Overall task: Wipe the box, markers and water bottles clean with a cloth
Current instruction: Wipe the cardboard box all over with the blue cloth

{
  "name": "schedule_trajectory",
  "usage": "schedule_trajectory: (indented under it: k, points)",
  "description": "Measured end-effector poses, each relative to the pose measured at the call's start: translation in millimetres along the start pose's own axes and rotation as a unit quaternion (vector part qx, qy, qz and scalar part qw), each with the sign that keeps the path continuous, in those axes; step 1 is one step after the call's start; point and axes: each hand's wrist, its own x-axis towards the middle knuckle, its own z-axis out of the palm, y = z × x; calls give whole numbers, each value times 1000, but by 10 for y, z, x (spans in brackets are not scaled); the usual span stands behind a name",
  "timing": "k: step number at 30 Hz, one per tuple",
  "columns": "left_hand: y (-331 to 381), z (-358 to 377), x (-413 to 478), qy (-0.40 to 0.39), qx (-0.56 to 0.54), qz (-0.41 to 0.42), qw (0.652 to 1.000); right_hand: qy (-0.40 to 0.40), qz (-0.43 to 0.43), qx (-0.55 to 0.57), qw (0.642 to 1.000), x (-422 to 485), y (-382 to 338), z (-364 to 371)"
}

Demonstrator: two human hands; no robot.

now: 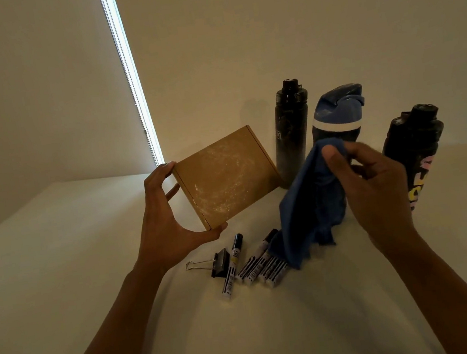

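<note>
My left hand (164,221) grips a flat brown cardboard box (226,177) by its left edge, tilted up off the table, its face streaked with white dust. My right hand (376,187) pinches a blue cloth (307,208) that hangs down to the right of the box, apart from it. Several black-and-white markers (255,263) lie on the table below, partly under the cloth's hem. Three water bottles stand behind: a dusty black one (291,130), a blue-capped one (336,112) partly hidden by the cloth, and a black one with coloured print (413,153).
A black binder clip (218,263) lies beside the leftmost marker. The white table (61,273) meets a plain wall behind the bottles. A bright window strip with a bead chain (129,71) runs down the back left.
</note>
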Motion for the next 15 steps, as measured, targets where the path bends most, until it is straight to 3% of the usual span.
schedule_trajectory:
  k: [3, 6, 9, 11, 15]
  points:
    - [24, -9, 10, 0, -6, 1, 1000, 27, -39, 79, 996, 74, -138, -28]
    - [49, -10, 11, 0, -9, -4, 1000, 23, -9, 97, 995, 46, -128, 8]
    - [84, -29, 8, 5, -16, -7, 1000, -11, 55, -10, 998, -111, 45, 169]
    - [107, -41, 14, 10, -22, -5, 1000, -31, 54, -86, 994, -205, 143, 266]
    - [149, -57, 3, 15, -34, -1, 999, -74, -119, -244, 960, -354, 276, 402]
